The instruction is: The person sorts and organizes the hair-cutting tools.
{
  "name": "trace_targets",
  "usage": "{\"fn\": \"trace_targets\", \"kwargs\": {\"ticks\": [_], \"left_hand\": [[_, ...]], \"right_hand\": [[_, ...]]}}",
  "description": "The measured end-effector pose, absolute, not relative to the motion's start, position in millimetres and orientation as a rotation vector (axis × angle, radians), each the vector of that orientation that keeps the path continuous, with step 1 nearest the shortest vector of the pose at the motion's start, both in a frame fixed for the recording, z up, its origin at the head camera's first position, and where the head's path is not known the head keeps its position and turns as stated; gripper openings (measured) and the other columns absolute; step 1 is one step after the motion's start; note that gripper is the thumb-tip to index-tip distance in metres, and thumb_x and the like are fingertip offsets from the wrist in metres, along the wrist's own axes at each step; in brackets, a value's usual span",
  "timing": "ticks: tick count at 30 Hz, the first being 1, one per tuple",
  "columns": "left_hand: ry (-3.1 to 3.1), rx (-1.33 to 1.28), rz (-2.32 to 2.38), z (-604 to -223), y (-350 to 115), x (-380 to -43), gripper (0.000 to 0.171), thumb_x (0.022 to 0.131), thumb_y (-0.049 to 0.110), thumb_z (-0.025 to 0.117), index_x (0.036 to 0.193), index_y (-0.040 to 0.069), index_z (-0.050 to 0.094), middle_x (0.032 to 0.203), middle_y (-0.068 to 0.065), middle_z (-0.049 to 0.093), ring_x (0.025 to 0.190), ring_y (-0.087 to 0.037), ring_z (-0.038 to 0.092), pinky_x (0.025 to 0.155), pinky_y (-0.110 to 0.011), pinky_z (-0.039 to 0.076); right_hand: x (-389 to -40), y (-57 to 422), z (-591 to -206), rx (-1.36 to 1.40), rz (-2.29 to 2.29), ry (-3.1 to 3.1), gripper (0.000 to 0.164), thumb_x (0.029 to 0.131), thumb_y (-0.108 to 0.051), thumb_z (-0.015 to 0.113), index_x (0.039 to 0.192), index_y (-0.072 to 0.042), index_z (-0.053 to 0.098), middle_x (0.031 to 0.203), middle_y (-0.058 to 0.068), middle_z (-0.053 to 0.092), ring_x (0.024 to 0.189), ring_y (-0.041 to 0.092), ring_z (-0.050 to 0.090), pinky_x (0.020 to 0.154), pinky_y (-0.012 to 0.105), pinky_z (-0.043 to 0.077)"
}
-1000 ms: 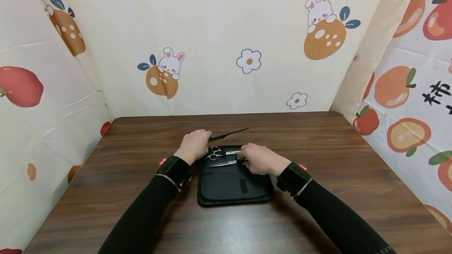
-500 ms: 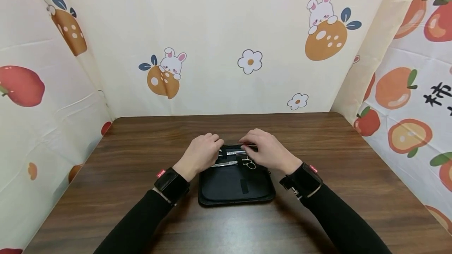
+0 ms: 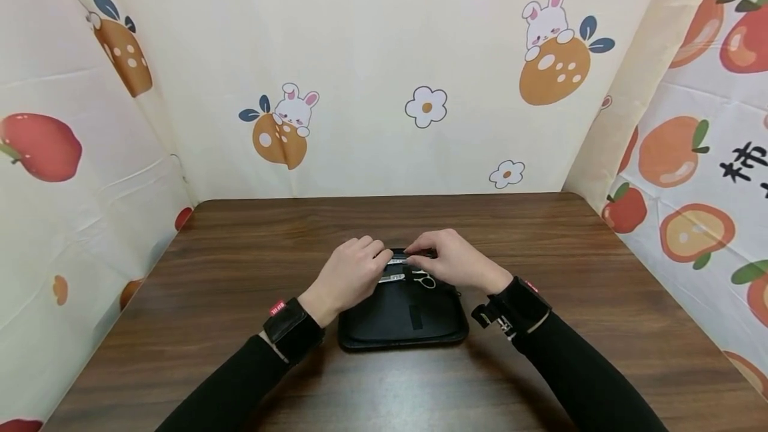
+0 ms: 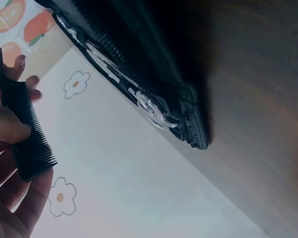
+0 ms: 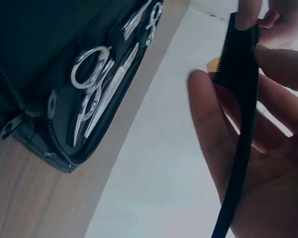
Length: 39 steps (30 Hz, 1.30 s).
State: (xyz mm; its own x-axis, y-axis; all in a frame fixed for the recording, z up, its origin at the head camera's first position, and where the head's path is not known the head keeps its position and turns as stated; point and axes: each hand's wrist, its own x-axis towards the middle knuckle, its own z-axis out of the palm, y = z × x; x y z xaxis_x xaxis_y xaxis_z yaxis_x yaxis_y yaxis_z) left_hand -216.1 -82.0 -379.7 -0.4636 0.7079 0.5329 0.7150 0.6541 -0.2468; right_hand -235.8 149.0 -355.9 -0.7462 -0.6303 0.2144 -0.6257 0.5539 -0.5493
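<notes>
Above the far end of a black zip case [image 3: 390,325], both hands hold a black comb. My left hand [image 3: 351,279] pinches the toothed end of the comb [image 4: 31,157], thumb on its face and fingers behind. At the neck of the comb [image 5: 244,74], my right hand [image 3: 459,262] has thumb and finger on either side, and the tapered handle runs down along the palm. In the head view the hands mostly hide the comb. Silver scissors [image 5: 111,91] lie in the case, one pair nearer my right hand; another silver pair [image 5: 151,27] sits farther along.
The case lies on a brown wooden table [image 3: 252,232]. A zipper pull [image 5: 10,126] hangs at its corner. Printed fabric [image 3: 372,145] with fruit, rabbits and flowers rises behind the table and along both sides.
My left hand has brought the comb from behind the case rightward over it. My right hand has left the scissors in the case and taken hold of the comb.
</notes>
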Motion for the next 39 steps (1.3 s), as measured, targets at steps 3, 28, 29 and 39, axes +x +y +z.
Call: {"fn": "trace_targets", "kwargs": {"ticks": [3, 28, 29, 39], "left_hand": [[-2.242, -1.098, -0.027, -382, -82, -214, 0.011, 0.084, 0.01, 0.066, 0.095, 0.01, 0.068, 0.086, -0.002, 0.062, 0.079, -0.018, 0.057, 0.067, -0.029, 0.047], [-3.144, -1.045, -0.435, -394, -116, -207, 0.103, 0.064, 0.077, 0.066, 0.144, 0.018, 0.043, 0.145, -0.006, 0.036, 0.133, -0.022, 0.031, 0.099, -0.043, 0.04], [-3.151, -1.051, -0.419, -395, -117, -206, 0.104, 0.062, 0.077, 0.067, 0.144, 0.018, 0.043, 0.146, -0.006, 0.036, 0.134, -0.022, 0.029, 0.098, -0.043, 0.04], [-3.117, -1.068, -0.314, -396, -112, -203, 0.103, 0.06, 0.072, 0.074, 0.141, 0.014, 0.046, 0.144, -0.009, 0.039, 0.131, -0.024, 0.031, 0.097, -0.043, 0.042]], "right_hand": [[-234, 150, -354, -1.041, -0.984, 2.716, 0.017, 0.092, -0.021, 0.064, 0.104, -0.014, 0.074, 0.096, -0.008, 0.068, 0.082, 0.01, 0.061, 0.069, 0.028, 0.048], [-224, 202, -363, -1.182, -0.736, 2.715, 0.016, 0.086, -0.016, 0.07, 0.102, -0.013, 0.073, 0.103, -0.009, 0.059, 0.092, 0.01, 0.059, 0.08, 0.03, 0.051], [-223, 204, -362, -1.193, -0.711, 2.717, 0.016, 0.085, -0.016, 0.07, 0.101, -0.013, 0.073, 0.102, -0.01, 0.059, 0.092, 0.009, 0.059, 0.08, 0.029, 0.051], [-213, 221, -363, -1.241, -0.502, 2.722, 0.016, 0.082, -0.013, 0.07, 0.096, -0.018, 0.075, 0.094, -0.013, 0.055, 0.084, 0.007, 0.054, 0.072, 0.025, 0.048]]}}
